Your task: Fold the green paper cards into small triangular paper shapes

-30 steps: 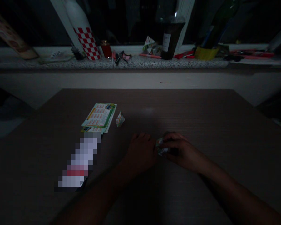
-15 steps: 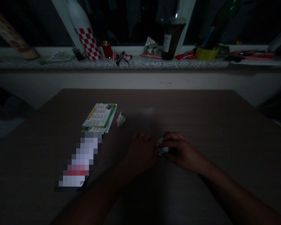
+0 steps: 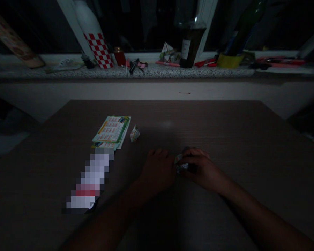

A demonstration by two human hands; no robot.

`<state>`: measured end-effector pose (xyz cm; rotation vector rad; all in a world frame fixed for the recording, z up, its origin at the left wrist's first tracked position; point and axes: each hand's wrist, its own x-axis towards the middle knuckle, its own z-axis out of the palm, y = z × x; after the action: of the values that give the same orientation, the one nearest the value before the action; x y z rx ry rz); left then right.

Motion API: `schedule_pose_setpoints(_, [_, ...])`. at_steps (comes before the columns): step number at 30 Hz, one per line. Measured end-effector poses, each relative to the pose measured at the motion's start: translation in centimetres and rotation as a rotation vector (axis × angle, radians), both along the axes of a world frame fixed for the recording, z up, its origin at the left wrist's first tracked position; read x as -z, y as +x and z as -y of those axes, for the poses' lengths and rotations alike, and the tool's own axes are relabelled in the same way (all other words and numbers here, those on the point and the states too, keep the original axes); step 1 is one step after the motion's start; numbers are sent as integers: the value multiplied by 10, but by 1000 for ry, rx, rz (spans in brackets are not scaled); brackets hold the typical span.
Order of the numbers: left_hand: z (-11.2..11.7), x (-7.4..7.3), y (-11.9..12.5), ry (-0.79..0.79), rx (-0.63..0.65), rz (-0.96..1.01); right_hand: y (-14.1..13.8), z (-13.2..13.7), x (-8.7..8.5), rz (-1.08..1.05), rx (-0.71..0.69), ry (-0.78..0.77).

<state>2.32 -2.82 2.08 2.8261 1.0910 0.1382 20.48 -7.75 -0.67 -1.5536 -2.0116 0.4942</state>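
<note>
A small folded piece of printed paper (image 3: 182,166) lies between my two hands, low over the brown table. My right hand (image 3: 202,169) is closed on its right side, thumb below and fingers above. My left hand (image 3: 158,170) has its fingers curled in, and its thumb side meets the paper's left edge; the fingertips are partly hidden in the dark. Beyond my left hand, a second folded paper shape (image 3: 135,134) stands on the table. Beside that is a stack of printed calendar cards (image 3: 112,129).
A phone with a blurred-out screen (image 3: 90,181) lies at the left. Along the granite windowsill (image 3: 157,71) stand a red-checked white bottle (image 3: 99,47), a dark bottle (image 3: 188,47), a green bottle (image 3: 247,28) in a yellow holder, pens, clips and another folded paper shape (image 3: 166,51).
The view has shifted very slightly. Both hands keep practically the same place and grip around the small folded paper.
</note>
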Motion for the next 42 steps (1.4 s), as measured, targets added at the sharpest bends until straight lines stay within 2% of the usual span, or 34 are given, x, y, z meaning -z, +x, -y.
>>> schedule_pose_setpoints(12, [1, -2, 0, -28, -6, -9, 3, -2, 1, 9, -47, 40])
schedule_pose_setpoints(29, [6, -3, 3, -52, -101, -2, 4, -2, 2, 20, -49, 33])
schedule_pose_setpoints(36, [12, -1, 9, -29, -192, -21, 4, -2, 1, 24, -63, 24])
schedule_pose_setpoints(42, [9, 1, 8, -31, -193, -26, 5, -2, 2, 21, -54, 13])
